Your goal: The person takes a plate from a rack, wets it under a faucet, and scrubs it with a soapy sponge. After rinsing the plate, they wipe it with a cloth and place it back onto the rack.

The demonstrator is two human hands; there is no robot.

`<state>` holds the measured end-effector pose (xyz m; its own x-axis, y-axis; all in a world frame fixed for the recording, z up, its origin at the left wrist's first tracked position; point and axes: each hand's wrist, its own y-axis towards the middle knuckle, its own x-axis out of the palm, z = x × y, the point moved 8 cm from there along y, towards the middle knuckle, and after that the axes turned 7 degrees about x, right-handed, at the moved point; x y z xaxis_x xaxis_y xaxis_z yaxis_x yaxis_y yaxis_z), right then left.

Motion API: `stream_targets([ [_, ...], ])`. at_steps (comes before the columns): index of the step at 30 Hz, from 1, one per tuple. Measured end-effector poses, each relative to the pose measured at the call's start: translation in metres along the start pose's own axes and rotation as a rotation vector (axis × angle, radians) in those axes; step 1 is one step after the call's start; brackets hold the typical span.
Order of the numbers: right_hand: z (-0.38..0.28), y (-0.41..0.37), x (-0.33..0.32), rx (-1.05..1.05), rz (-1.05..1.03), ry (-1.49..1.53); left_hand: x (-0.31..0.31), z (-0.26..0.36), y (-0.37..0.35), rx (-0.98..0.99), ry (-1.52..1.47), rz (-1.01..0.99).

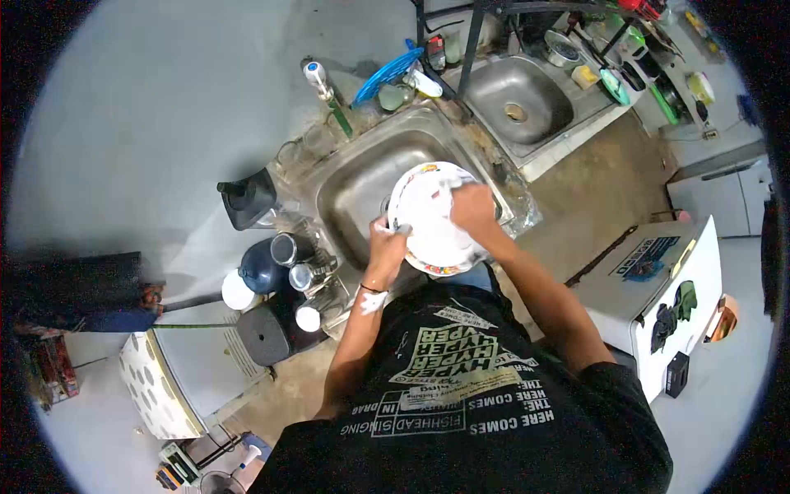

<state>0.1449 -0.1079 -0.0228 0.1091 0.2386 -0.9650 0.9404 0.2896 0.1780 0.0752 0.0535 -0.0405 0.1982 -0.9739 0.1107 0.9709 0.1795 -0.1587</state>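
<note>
A white plate [429, 224] with a colourful patterned rim is held tilted over the near right part of a steel sink [346, 193]. White foam lies on its face. My left hand [387, 251] grips the plate's left edge, with the thumb on the rim; foam also clings to the wrist. On the plate's upper right side rests my right hand [473, 207], fingers curled and closed against the foamy surface. Whatever may be inside that hand is hidden.
A second sink [518, 103] stands at the upper right, with a yellow sponge [585, 77] beside it. The faucet [316, 76] rises behind the near sink, close to a blue basket [387, 76]. Metal cups [290, 249] stand left; a white appliance [650, 288] is right.
</note>
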Motion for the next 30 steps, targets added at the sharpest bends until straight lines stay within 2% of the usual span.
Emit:
stream_targets([
  [2,0.001,0.013,0.001,0.059,0.023,-0.046,0.011,0.018,-0.007,0.051,0.025,0.006],
  [5,-0.014,0.008,-0.002,-0.014,0.256,0.08,0.011,0.009,-0.003,0.023,0.035,-0.004],
  [6,-0.022,0.005,-0.006,-0.022,0.192,0.075,0.009,0.014,-0.002,0.068,0.099,0.027],
  [9,-0.031,0.003,-0.002,0.076,0.043,0.135,-0.003,-0.006,-0.004,-0.014,0.118,0.087],
  [10,-0.035,0.004,-0.006,0.042,0.111,0.082,0.002,0.017,-0.013,-0.093,0.153,0.114],
  [12,-0.027,-0.002,-0.009,0.091,0.031,0.03,-0.011,-0.012,-0.008,0.003,0.046,0.103],
  [13,-0.02,-0.004,-0.012,0.103,0.011,0.033,-0.021,-0.018,-0.001,0.117,0.159,0.131],
  [14,-0.011,-0.008,-0.008,0.112,0.035,-0.001,-0.018,-0.011,-0.004,0.032,0.148,0.128],
  [15,-0.001,-0.013,0.003,0.122,0.056,-0.035,-0.009,0.02,-0.006,0.135,0.301,0.124],
  [16,0.001,-0.014,-0.002,0.127,0.08,-0.065,-0.007,0.023,0.001,0.148,0.157,0.123],
  [17,0.008,-0.017,0.004,0.188,-0.049,-0.003,-0.008,0.026,-0.003,0.152,0.16,0.187],
  [18,0.01,-0.022,-0.007,0.26,-0.102,0.065,-0.003,0.028,0.003,0.217,0.07,0.1],
  [19,0.012,-0.025,-0.012,0.325,-0.149,0.138,-0.007,0.029,-0.001,0.135,0.093,0.19],
  [21,0.017,-0.027,-0.003,0.394,-0.019,0.272,-0.008,0.018,0.001,0.018,-0.047,0.161],
  [23,0.015,-0.033,-0.013,0.444,0.158,0.4,0.001,0.028,-0.002,0.086,-0.093,0.18],
  [24,0.006,-0.028,-0.025,0.38,0.112,0.417,0.002,0.028,-0.005,0.055,-0.107,0.107],
  [25,-0.002,-0.024,-0.034,0.316,0.065,0.438,-0.004,0.015,0.0,-0.019,-0.058,0.166],
  [27,-0.015,-0.031,-0.031,0.206,0.177,0.456,-0.004,0.008,0.0,-0.011,-0.036,0.109],
  [28,-0.022,-0.028,-0.036,0.185,-0.069,0.441,0.003,0.012,-0.002,-0.012,-0.057,0.045],
  [29,-0.029,-0.029,-0.012,0.119,-0.02,0.302,0.001,0.005,-0.004,-0.044,-0.081,0.092],
  [30,-0.031,-0.033,-0.023,0.159,0.001,0.339,0.008,0.01,-0.006,-0.016,-0.088,0.043],
])
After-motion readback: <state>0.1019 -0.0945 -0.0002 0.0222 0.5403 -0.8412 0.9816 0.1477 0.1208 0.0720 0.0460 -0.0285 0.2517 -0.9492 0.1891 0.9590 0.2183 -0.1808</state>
